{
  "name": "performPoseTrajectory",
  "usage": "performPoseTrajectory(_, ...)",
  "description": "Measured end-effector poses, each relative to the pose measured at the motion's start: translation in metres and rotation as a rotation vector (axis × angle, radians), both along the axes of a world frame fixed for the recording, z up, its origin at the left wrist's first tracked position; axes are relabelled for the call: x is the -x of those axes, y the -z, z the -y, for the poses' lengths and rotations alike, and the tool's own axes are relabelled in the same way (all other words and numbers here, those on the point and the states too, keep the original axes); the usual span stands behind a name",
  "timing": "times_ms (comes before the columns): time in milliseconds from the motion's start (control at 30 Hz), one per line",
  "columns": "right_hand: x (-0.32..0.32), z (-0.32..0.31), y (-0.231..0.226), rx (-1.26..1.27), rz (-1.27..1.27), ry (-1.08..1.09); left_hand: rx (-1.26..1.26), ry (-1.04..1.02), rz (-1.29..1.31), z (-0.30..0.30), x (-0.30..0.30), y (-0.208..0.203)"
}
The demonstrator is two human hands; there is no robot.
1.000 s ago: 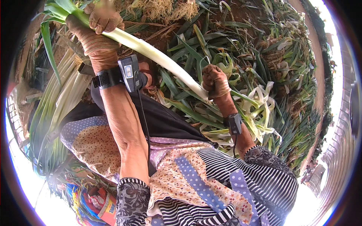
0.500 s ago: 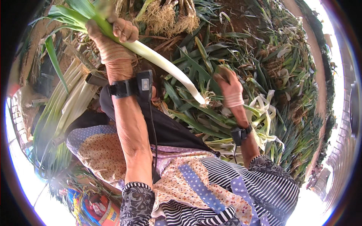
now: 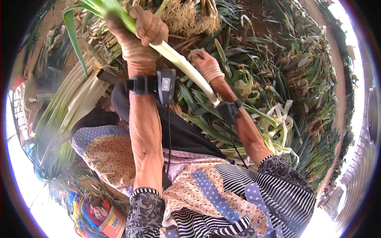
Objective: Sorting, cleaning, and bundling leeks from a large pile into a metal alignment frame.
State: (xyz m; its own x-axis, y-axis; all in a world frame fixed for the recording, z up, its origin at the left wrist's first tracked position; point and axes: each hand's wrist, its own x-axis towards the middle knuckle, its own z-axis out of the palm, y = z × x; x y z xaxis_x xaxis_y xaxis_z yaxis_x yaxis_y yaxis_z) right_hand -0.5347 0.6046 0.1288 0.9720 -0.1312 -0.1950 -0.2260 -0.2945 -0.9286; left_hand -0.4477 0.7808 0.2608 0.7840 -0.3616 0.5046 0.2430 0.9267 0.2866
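A long leek (image 3: 186, 67) with a thick white shaft slants across the middle, its green top at the upper left. My left hand (image 3: 139, 33), in a soiled glove, is wrapped round it where green turns to white. The shaft's root end points down toward my right wrist, where the wristband hides its tip. Close beside the shaft, on its far right side, is my right hand (image 3: 205, 65), also gloved. Its fingers are curled in, and what they hold, if anything, is too small to make out.
Bundled leeks (image 3: 73, 103) lie at the left. More leeks with bushy roots (image 3: 180, 18) are at the top. Stripped leaves (image 3: 278, 123) pile up at the right. A colourful bucket (image 3: 111, 222) stands at the lower left. Black cables hang from both wristbands.
My right hand has moved up and left, from near the root end to beside the shaft, and its fingers have curled. My left hand and the leek have shifted slightly right.
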Motion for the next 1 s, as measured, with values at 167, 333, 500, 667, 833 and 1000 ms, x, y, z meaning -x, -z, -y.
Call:
performPoseTrajectory(167, 0.029, -0.022, -0.13, -0.255, 0.074, -0.182, 0.016, 0.095, -0.018, -0.008, -0.001, -0.001)
performPoseTrajectory(333, 0.034, -0.043, -0.1, 0.356, 0.4, -0.376, -0.132, -0.021, -0.235, -0.012, -0.008, 0.008)
performPoseTrajectory(500, 0.173, 0.051, 0.04, 0.911, -0.121, -0.422, -0.301, -0.147, -0.191, -0.048, -0.047, 0.026)
performPoseTrajectory(667, 0.253, 0.1, 0.022, 0.951, -0.623, -0.301, -0.495, -0.472, -0.404, -0.059, -0.039, 0.015)
performPoseTrajectory(833, 0.195, 0.091, -0.032, 0.648, -0.33, 0.113, -0.495, -0.566, -0.501, -0.047, -0.032, 0.006)
performPoseTrajectory(1000, 0.139, 0.056, -0.051, 0.182, -0.119, 0.003, -0.412, -0.514, -0.459, -0.053, -0.029, 0.014)
